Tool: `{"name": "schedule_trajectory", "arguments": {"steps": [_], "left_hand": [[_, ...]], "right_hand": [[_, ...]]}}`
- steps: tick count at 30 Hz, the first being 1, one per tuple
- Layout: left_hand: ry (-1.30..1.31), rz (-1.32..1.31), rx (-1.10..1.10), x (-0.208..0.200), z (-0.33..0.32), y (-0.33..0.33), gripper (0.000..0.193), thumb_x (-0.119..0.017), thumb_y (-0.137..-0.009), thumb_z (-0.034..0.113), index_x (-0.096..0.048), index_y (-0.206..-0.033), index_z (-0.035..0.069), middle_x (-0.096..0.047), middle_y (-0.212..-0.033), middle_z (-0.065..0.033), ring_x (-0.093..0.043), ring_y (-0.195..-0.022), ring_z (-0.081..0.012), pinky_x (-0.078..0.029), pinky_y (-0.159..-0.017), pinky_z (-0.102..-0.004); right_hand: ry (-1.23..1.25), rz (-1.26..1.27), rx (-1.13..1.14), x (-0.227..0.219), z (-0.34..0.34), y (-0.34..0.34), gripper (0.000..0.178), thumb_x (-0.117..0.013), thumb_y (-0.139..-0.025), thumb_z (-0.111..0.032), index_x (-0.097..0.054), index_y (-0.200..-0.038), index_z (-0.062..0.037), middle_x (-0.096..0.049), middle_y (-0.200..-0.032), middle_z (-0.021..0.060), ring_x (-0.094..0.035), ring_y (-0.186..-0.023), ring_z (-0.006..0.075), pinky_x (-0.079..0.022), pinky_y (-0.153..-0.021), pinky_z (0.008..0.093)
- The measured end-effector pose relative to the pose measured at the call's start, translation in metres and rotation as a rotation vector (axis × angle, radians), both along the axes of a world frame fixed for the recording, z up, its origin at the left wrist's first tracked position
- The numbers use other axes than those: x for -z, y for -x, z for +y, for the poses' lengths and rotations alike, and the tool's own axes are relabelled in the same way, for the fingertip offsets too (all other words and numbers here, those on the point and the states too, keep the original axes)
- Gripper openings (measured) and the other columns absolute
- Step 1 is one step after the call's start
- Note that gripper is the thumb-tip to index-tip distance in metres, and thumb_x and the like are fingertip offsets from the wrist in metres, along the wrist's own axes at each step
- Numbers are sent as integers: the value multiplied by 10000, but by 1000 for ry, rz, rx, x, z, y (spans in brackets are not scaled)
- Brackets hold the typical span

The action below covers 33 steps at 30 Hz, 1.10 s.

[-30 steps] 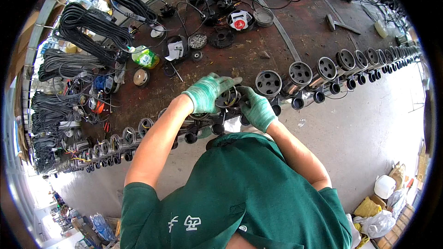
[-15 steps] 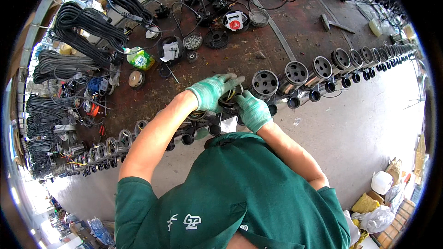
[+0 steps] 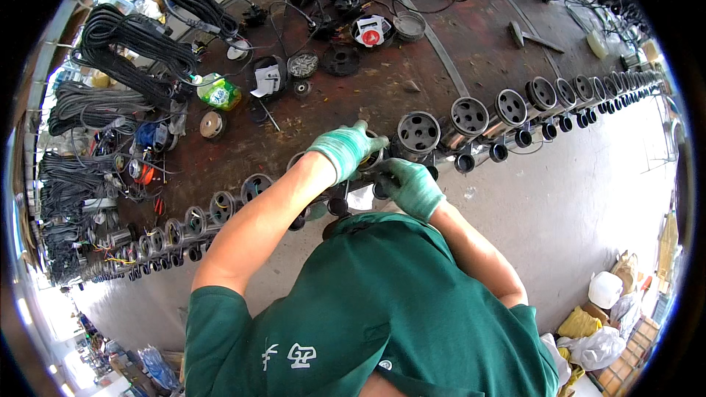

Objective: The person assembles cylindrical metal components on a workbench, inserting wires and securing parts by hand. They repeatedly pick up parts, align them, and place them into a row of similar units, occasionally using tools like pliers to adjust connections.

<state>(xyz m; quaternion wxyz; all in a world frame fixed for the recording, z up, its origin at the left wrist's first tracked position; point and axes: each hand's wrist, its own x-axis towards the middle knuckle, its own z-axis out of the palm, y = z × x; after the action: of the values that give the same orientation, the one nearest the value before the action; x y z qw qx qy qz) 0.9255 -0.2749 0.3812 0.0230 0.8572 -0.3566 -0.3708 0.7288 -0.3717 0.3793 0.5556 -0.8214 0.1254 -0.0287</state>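
Both my hands wear green gloves and meet at one round metal housing (image 3: 373,154) in the row along the bench's near edge. My left hand (image 3: 346,150) is closed over the left side of its rim, with fingertips at the far side. On the near right side is my right hand (image 3: 413,187), its fingers curled inward at the rim; whatever they pinch is hidden. The housing's inside is mostly covered by the gloves. Right beside it stands a housing with a black, holed top (image 3: 418,134). Left of my hands, another housing (image 3: 256,187) sits partly behind my forearm.
The row continues both ways, with short black tubes (image 3: 464,163) jutting toward me. On the dark bench (image 3: 456,37) lie a hammer (image 3: 535,38), a screwdriver (image 3: 271,115), a green-labelled bottle (image 3: 218,92), a dish of screws (image 3: 302,65) and a tape roll (image 3: 212,124). Coiled black cables (image 3: 125,40) line the left.
My right hand has drawn slightly right and down from the housing's rim, its fingers curling more. My left hand has shifted a little right, its fingers bending over the rim.
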Motion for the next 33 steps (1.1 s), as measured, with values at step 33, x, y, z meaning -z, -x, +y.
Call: {"name": "schedule_trajectory", "arguments": {"steps": [33], "left_hand": [[233, -126, 229, -43, -97, 68, 1115, -937, -709, 316, -341, -1640, 173, -424, -1600, -263, -509, -1407, -460, -432, -1208, -474]], "right_hand": [[-22, 28, 112, 24, -127, 66, 254, -704, -938, -63, -725, -1191, -54, -773, -999, 186, -767, -859, 278, -593, -763, 377]]}}
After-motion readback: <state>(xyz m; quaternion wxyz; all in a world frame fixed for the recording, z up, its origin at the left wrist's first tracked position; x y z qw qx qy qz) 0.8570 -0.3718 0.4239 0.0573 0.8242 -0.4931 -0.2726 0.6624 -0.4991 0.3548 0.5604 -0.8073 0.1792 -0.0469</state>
